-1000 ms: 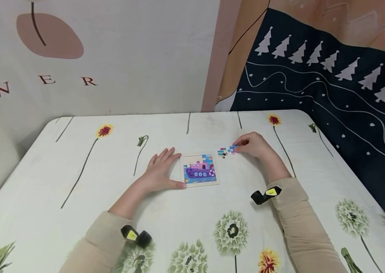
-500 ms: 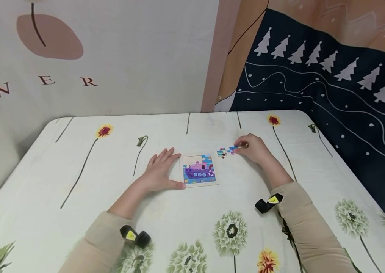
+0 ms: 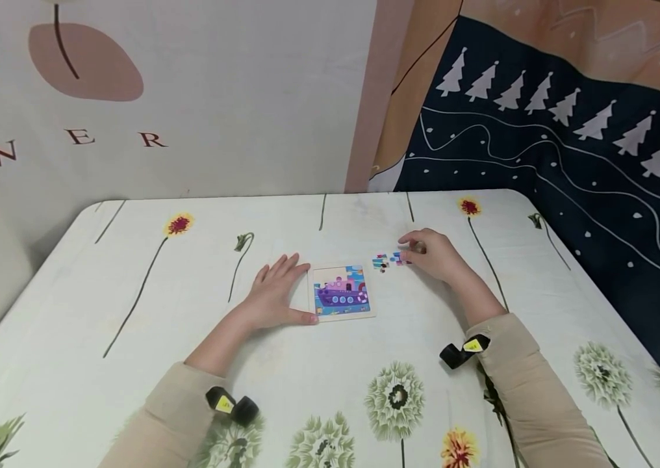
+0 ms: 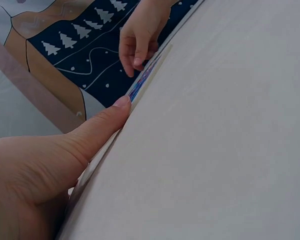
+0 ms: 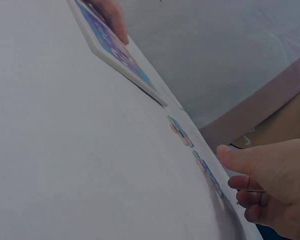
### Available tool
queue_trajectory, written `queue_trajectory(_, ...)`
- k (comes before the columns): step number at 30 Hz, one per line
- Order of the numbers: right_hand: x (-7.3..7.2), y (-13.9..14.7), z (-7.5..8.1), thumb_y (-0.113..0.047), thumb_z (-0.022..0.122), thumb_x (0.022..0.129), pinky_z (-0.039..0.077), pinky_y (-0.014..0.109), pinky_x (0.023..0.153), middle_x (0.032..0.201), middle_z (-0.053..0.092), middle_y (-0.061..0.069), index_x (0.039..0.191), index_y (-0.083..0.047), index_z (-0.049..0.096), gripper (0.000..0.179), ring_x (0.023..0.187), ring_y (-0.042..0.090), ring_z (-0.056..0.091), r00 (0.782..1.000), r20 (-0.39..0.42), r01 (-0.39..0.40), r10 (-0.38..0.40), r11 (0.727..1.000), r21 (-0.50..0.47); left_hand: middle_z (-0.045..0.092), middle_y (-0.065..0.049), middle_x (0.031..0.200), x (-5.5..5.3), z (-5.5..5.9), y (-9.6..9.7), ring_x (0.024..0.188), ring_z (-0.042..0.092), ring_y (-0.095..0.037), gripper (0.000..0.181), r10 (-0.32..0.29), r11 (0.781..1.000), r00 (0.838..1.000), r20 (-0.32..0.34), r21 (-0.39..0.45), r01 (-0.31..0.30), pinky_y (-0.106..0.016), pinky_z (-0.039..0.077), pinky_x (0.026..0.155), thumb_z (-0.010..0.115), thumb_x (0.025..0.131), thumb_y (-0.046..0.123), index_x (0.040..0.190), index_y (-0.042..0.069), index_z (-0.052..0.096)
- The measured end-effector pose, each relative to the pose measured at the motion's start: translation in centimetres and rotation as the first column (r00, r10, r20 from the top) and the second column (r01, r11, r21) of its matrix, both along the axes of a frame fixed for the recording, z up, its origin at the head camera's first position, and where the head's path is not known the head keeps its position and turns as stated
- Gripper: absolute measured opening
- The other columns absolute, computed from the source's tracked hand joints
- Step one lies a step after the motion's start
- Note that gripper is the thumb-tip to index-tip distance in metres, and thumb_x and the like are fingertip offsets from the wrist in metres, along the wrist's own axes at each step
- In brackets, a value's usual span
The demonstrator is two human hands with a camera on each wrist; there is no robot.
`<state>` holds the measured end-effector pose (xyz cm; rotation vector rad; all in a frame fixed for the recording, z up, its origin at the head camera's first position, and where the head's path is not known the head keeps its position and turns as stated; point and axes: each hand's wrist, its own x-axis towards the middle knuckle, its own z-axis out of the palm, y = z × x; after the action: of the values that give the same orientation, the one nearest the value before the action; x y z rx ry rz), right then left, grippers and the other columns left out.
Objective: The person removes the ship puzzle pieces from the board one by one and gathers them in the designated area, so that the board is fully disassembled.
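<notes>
A square puzzle tray (image 3: 372, 314) with a pale rim lies flat on the table, and a purple ship picture (image 3: 342, 296) fills most of it. The upper left of the picture is bare. My left hand (image 3: 271, 296) rests along the tray's left side with spread fingers, its thumb touching the lower left corner. To the right of the tray lie loose puzzle pieces (image 3: 380, 262) in bright colours. My right hand (image 3: 434, 255) is over the rightmost piece (image 3: 396, 258), thumb and index finger apart. In the right wrist view its other fingers hang loosely curled.
A white cloth (image 3: 318, 377) printed with flowers covers the table. A pale wall hanging (image 3: 236, 97) stands behind, and a dark hanging (image 3: 540, 156) with white trees is at the right. Each sleeve carries a black wrist camera (image 3: 233, 404).
My right hand has shifted slightly and its index finger has lifted away from the thumb above the rightmost piece. My left hand and the tray have stayed in place.
</notes>
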<state>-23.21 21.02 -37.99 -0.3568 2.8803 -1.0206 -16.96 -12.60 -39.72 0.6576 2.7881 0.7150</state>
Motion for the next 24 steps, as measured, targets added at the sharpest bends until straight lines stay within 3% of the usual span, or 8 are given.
queue_trajectory(6,0.9,-2.4,1.1,-0.018,0.071,0.088,0.044,0.036,0.07,0.111,0.058,0.008,0.116,-0.01,0.068,0.029,0.085,0.025,0.048,0.991,-0.064,-0.12,0.118,0.993,-0.023,0.01,-0.015,0.158,-0.1,-0.1,-0.1,0.144,0.0,-0.032,0.106,0.001,1.0,1.0,-0.009,0.004,-0.001,-0.056,-0.003,0.111,0.079,0.068,0.056,0.15,0.009,0.03)
queue_trajectory(15,2.3,-5.5,0.7,-0.022,0.073,0.087,0.043,0.041,0.085,0.113,0.054,0.008,0.114,-0.014,0.072,0.028,0.101,0.025,0.049,0.96,-0.07,-0.268,0.27,0.963,0.04,0.01,-0.015,0.158,-0.1,-0.2,-0.1,0.144,0.001,-0.033,0.107,0.001,1.0,1.0,-0.009,0.004,-0.001,-0.056,-0.003,0.111,0.08,0.068,0.056,0.15,0.009,0.03)
queue_trajectory(24,2.9,-6.4,-0.3,-0.019,0.07,0.089,0.041,0.038,0.08,0.114,0.052,0.003,0.113,-0.019,0.072,0.024,0.102,0.022,0.043,0.938,-0.105,-0.317,0.329,0.941,0.115,0.01,-0.015,0.158,0.0,0.0,0.0,0.144,0.001,-0.033,0.107,0.002,1.0,1.0,-0.013,-0.004,-0.003,-0.056,-0.003,0.111,0.079,0.068,0.058,0.15,0.01,0.03)
